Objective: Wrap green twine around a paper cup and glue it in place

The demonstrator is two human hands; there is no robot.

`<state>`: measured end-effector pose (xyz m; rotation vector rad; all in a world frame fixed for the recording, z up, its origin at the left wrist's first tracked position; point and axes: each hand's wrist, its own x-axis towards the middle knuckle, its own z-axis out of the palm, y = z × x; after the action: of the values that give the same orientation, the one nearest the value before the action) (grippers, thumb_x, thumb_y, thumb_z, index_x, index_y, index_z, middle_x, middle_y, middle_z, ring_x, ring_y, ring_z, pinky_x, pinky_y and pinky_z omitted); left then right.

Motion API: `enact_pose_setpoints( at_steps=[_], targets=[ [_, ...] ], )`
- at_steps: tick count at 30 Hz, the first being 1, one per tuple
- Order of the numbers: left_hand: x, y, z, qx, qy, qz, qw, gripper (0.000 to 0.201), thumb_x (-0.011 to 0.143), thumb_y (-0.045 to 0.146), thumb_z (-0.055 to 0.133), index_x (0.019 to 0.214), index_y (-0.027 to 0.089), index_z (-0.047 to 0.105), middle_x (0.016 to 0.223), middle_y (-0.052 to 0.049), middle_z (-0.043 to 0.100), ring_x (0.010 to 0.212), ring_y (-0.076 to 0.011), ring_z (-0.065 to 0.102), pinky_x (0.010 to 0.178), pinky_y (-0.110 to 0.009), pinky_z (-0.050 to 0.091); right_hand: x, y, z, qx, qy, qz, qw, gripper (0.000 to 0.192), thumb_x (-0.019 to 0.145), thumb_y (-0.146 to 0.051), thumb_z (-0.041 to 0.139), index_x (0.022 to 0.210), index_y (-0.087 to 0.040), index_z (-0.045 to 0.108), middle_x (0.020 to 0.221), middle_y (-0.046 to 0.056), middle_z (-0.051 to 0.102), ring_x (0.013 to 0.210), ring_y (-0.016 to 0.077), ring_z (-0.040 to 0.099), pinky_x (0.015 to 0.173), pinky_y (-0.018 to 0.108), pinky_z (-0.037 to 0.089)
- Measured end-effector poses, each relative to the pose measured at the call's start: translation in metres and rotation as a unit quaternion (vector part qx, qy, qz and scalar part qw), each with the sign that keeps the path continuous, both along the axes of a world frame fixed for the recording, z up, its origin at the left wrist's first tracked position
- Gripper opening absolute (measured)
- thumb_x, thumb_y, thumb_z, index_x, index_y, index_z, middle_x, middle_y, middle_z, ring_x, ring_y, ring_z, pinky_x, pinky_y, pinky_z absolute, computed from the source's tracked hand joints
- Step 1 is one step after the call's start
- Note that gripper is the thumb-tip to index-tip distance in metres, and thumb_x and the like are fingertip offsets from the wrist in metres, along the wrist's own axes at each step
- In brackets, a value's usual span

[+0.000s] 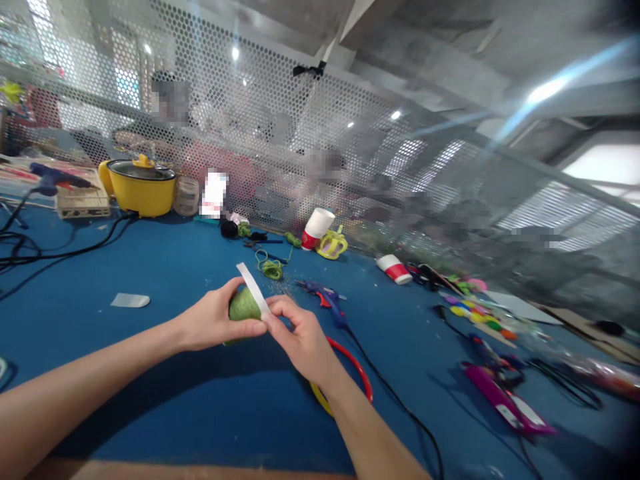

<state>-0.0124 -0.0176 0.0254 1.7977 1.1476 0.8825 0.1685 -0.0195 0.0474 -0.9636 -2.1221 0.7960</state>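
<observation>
My left hand (215,317) is wrapped round a rounded green yarn-covered piece (244,305), its thumb along the near side. A flat white strip (253,287) crosses the right side of the piece, its upper end sticking out above. At the strip's lower end my right hand (297,330) is closed, thumb and fingers pinched together against it. Fingers hide part of the piece, so its full shape cannot be told. Just beyond the hands lie a small bundle of green yarn (273,269) and a blue glue gun (325,297). Under my right forearm rests a red and yellow ring (363,373).
A yellow electric pot (143,193) and a clear jar (187,196) stand at the back left. Paper cups (318,227) and a yellow basket-like piece (333,245) sit before the perforated screen (280,133). A purple device (505,400) and cables lie right. People are behind the screen.
</observation>
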Motion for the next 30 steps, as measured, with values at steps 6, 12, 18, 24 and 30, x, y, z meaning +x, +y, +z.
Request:
enact_pose_setpoints(
  at_steps=[6,12,18,24,30],
  targets=[
    [0.0028,-0.0023,0.0029,0.03,0.048,0.007,0.998,0.089,0.059,0.05,0.069,0.13,0.013,0.03,0.111,-0.014,0.059,0.097,-0.0311,0.056,0.083,-0.042,0.044,-0.0002,0.0008,0.0014,-0.023,-0.008,0.005,1.0,0.016,0.083,-0.027,0.047,0.075,-0.016,0.056,0.08,0.004,0.057,0.078,0.0153,0.053,0.076,0.029,0.041],
    [0.0047,-0.0036,0.0011,0.055,0.068,0.006,0.996,0.09,0.059,0.047,0.07,0.131,0.014,0.029,0.111,-0.015,0.059,0.099,-0.0317,0.056,0.083,-0.043,0.043,-0.0011,0.002,0.0008,-0.055,-0.005,0.0,0.998,0.02,0.082,-0.03,0.049,0.067,-0.017,0.052,0.075,0.002,0.058,0.073,0.0142,0.051,0.073,0.028,0.04],
    [0.0051,-0.0033,-0.0016,0.066,0.066,0.002,0.996,0.092,0.058,0.047,0.071,0.132,0.016,0.027,0.113,-0.015,0.058,0.1,-0.0314,0.055,0.083,-0.043,0.043,-0.0001,0.0032,0.0027,-0.092,0.026,-0.005,0.995,0.021,0.081,-0.036,0.05,0.076,-0.016,0.057,0.076,0.003,0.059,0.072,0.0141,0.053,0.069,0.027,0.042],
    [0.0076,-0.0037,-0.0027,0.061,0.091,0.014,0.994,0.092,0.058,0.049,0.069,0.132,0.013,0.028,0.109,-0.016,0.059,0.096,-0.0325,0.057,0.079,-0.041,0.045,-0.003,0.001,-0.0003,-0.041,-0.005,-0.047,0.998,0.022,0.082,-0.03,0.048,0.066,-0.016,0.054,0.07,0.001,0.056,0.068,0.0131,0.051,0.067,0.026,0.04],
    [0.0084,-0.0056,-0.0032,0.049,0.093,0.024,0.994,0.093,0.058,0.05,0.069,0.132,0.013,0.028,0.108,-0.017,0.06,0.097,-0.0345,0.057,0.078,-0.042,0.044,-0.0068,0.0022,-0.0073,0.005,-0.021,-0.079,0.997,0.025,0.085,-0.032,0.043,0.069,-0.017,0.055,0.07,0.001,0.054,0.069,0.0134,0.05,0.065,0.025,0.04]
  ],
)
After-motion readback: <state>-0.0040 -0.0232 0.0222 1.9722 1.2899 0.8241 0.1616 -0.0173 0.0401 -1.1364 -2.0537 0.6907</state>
